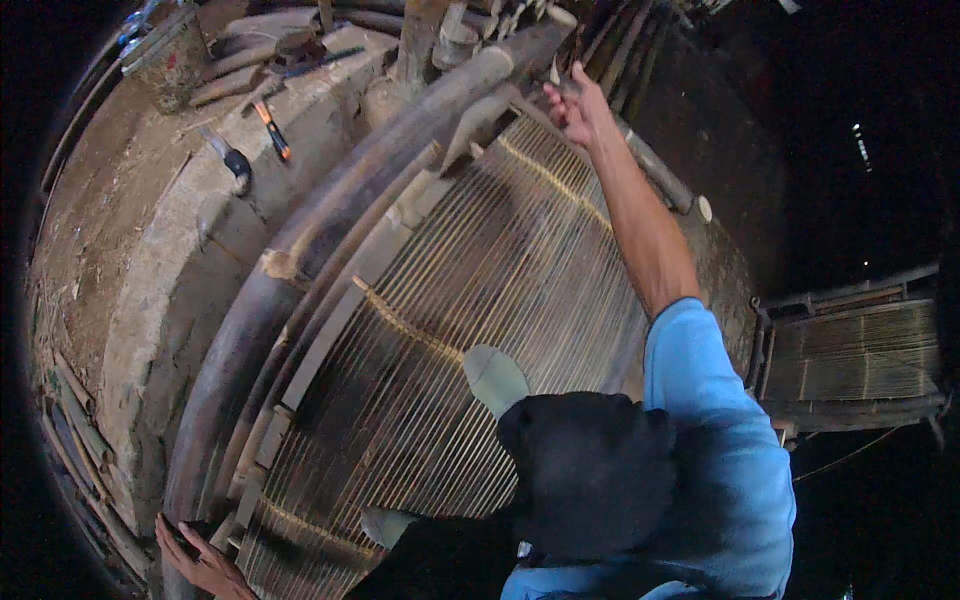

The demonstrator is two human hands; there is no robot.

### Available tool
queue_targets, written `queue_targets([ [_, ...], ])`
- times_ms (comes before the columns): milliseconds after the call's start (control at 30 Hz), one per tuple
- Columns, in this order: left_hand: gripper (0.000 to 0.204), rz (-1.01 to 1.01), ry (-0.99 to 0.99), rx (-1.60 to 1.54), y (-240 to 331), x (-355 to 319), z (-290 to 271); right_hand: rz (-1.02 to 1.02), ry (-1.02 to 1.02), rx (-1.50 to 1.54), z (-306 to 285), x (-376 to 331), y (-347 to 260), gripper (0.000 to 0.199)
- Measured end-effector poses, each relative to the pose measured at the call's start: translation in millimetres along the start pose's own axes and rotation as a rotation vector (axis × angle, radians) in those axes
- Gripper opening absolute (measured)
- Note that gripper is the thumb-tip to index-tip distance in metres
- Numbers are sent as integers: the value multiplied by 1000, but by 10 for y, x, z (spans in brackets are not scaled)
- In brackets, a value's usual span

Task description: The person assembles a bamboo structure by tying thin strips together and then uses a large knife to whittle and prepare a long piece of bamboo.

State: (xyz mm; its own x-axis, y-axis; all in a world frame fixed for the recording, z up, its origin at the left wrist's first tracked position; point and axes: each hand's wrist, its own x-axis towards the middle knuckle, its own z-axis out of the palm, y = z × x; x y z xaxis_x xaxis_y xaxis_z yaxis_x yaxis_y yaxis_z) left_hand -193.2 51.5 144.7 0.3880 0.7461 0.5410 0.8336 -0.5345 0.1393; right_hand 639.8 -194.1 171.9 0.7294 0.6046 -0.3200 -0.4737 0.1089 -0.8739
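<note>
Below me lies a wide rack of thin, closely spaced bamboo strips [570, 260], crossed by a few yellowish bindings [410, 325]. Along its left side runs a thick dark bamboo pole [225, 400]. My left hand [205, 562] rests on the lower end of that pole, fingers stretched out. At the far end of the rack, my right hand [580, 108] is closed round a small dark object [570, 88] with a pale, pointed tip; its kind is hard to make out. My feet, in greyish footwear [496, 378], are on the strips.
To the left, a concrete ledge [165, 270] carries a hammer-like tool [230, 160] and an orange-and-black cutter [271, 130]. A worn bucket [165, 65] stands at the far left, near wood pieces [235, 85]. A similar slatted rack [850, 350] is at the right.
</note>
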Motion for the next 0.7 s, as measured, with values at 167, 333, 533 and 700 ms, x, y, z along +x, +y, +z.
queue_targets([
  [167,19,60,-59,86,691,235,-136,-127,30,94,211,192,183,29],
  [333,11,229,-72,-154,1687,691,-75,-67,-194,259,445,-73,504,25],
  [533,28,414,-266,-527,3123,915,375,148,-451,-165,1294,-1534,1673,21],
  [700,59,235,-1109,-910,3788,785,866,97,-1138,-245,1450,-2460,3158,32],
])
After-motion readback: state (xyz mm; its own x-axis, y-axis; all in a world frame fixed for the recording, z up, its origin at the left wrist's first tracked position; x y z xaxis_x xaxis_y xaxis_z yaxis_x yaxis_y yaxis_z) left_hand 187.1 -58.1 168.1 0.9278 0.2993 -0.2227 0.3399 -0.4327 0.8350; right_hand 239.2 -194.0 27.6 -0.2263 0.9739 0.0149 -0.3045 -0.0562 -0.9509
